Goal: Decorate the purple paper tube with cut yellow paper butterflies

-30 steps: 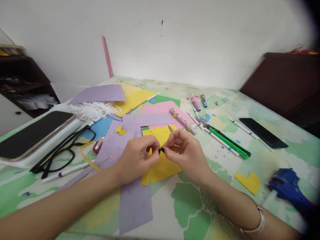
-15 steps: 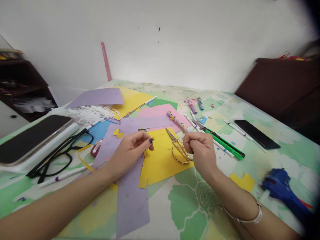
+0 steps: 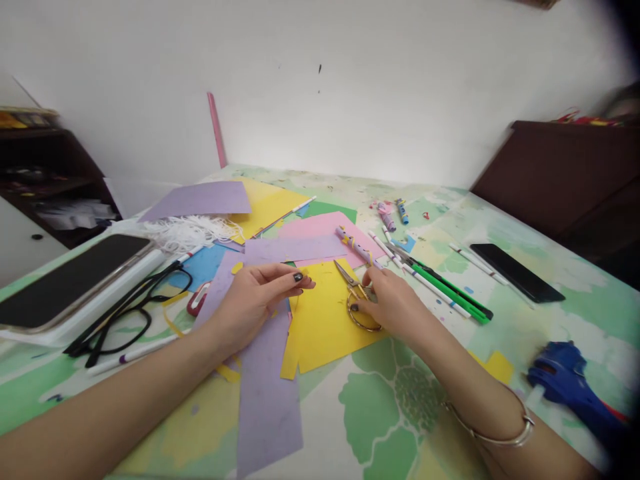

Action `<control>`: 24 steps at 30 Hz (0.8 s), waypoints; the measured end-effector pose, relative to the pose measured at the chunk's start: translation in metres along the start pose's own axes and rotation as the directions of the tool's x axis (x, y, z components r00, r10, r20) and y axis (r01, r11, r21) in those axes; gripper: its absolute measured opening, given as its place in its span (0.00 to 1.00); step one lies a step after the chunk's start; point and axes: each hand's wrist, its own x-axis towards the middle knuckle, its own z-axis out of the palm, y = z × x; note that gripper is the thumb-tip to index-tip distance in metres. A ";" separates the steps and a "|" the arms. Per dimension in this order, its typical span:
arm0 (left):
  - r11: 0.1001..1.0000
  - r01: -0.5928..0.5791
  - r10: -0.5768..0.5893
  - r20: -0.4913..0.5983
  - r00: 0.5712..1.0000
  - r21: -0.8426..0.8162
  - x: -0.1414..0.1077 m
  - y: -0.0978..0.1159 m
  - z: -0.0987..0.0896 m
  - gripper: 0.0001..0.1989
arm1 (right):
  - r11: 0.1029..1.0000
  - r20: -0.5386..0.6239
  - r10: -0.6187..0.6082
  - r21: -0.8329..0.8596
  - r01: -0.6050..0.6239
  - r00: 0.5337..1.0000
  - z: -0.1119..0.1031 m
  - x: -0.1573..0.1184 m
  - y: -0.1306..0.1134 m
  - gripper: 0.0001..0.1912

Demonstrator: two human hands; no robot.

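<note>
The right hand [image 3: 397, 303] is at the scissors [image 3: 343, 273], its thumb over one of the gold handle loops and its fingers bent by the other; whether they grip, I cannot tell. The scissors lie on the yellow sheet [image 3: 320, 333] in the middle of the desk [image 3: 325, 427], blades slanting toward the far left corner. The left hand [image 3: 253, 300] is raised at the left side of the sheet, thumb pressed against the forefinger (any scrap between them is too small to make out). Under it, a purple strip [image 3: 270, 413] runs down toward the near edge of the desk.

Beyond the scissors, a purple paper roll [image 3: 356, 245] wound with yellow rests over the pink sheet [image 3: 320, 227]. To the right of the right hand lies a green cutter [image 3: 445, 292], and nearer the right edge a black phone [image 3: 515, 270]. The blue glue gun [image 3: 557, 370] sits toward the near right corner. Toward the left edge are black glasses [image 3: 120, 310], with white yarn [image 3: 193, 230] farther back and a pink stick [image 3: 217, 130] leaning on the wall at the far left corner.
</note>
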 end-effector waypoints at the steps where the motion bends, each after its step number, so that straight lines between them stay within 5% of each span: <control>1: 0.999 0.004 -0.004 -0.003 1.000 -0.039 0.000 0.000 0.000 0.04 | 1.000 0.007 0.012 -0.010 -0.012 1.000 0.000 0.001 0.001 0.11; 6: 0.989 0.017 -0.019 -0.007 1.000 -0.148 0.001 0.002 0.002 0.03 | 1.000 0.046 0.027 -0.016 -0.026 0.999 -0.002 0.002 0.007 0.08; 9: 0.979 0.036 -0.037 0.000 0.999 -0.199 0.001 0.002 0.001 0.04 | 0.998 0.036 0.056 0.000 -0.056 0.998 -0.006 0.001 0.009 0.15; 13: 0.964 0.074 -0.076 0.001 0.997 -0.256 -0.001 0.001 0.001 0.04 | 0.951 0.029 0.073 0.300 -0.079 0.997 -0.010 0.000 0.007 0.21; 18: 0.967 0.103 -0.094 0.049 0.994 -0.233 -0.005 0.002 0.005 0.04 | 0.638 -0.035 0.092 0.769 -0.032 0.995 -0.004 -0.007 -0.015 0.15; 24: 0.992 0.097 -0.089 0.093 0.992 -0.082 -0.008 -0.001 0.013 0.04 | 0.292 -0.044 -0.026 0.955 0.049 0.999 0.005 -0.022 -0.038 0.19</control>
